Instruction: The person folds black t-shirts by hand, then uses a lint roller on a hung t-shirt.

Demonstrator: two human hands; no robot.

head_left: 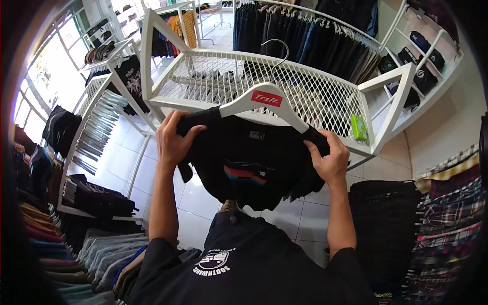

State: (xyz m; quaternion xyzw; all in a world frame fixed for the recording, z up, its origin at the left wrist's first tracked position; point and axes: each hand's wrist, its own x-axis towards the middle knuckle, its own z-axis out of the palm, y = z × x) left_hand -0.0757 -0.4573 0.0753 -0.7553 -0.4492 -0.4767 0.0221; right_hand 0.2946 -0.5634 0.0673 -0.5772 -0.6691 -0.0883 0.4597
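Observation:
A black T-shirt (244,152) with a red, green and blue print on its chest hangs on a white hanger (244,104). The hanger carries a red label, and its metal hook points up, in front of the white mesh shelf. My left hand (174,137) grips the shirt at one shoulder, thumb on the front. At the opposite shoulder, my right hand (329,155) pinches the cloth near the hanger's end. Both hands hold the shirt spread out before my chest. The hanger's ends are hidden inside the shirt.
Behind the shirt stands a white mesh-topped rack (203,66) with a bright green packet (359,128) on its right end. Trousers (305,35) hang at the back. Folded plaid shirts (450,223) lie right; clothes on hangers (109,254) line the lower left. Caps (427,48) sit upper right.

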